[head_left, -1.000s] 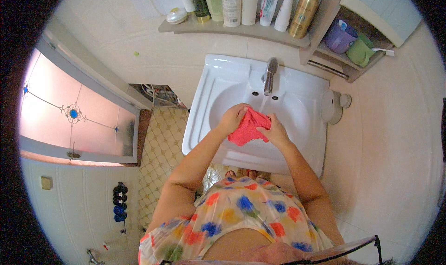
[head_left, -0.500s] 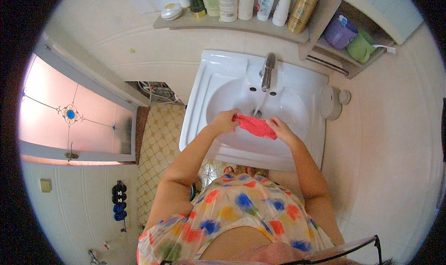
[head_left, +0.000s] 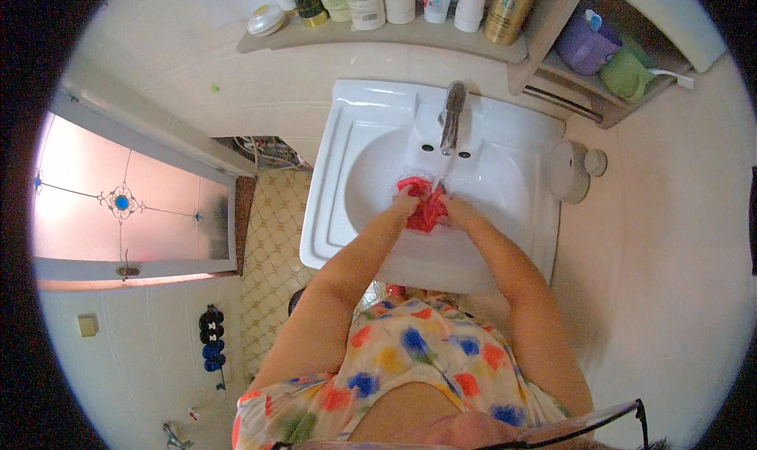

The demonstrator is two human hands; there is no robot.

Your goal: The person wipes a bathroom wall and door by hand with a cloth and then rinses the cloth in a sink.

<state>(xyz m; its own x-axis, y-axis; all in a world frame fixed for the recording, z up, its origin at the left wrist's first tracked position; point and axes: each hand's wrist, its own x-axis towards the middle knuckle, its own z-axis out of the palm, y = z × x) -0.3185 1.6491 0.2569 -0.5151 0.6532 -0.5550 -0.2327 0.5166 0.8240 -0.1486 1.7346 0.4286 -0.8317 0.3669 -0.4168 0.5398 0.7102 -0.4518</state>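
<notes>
A wet red cloth (head_left: 426,217) lies bunched low in the white sink (head_left: 325,213), beneath water running from the chrome faucet (head_left: 452,119). My left hand (head_left: 405,205) grips the cloth's left side, its fingers curled into the fabric. On the other side my right hand (head_left: 456,211) is closed on the cloth's right edge. Both hands are inside the basin, close together. The drain is mostly hidden by the cloth and the stream.
Above the sink, a shelf (head_left: 331,40) carries several bottles and tubes. A cubby at upper right holds a purple cup (head_left: 587,50) and a green cup (head_left: 627,73). A white round container (head_left: 569,172) is right of the sink. At left is a frosted-glass door (head_left: 134,202).
My hands have moved down into the basin and closer together. The cloth, held stretched between them before, is now bunched under the running water.
</notes>
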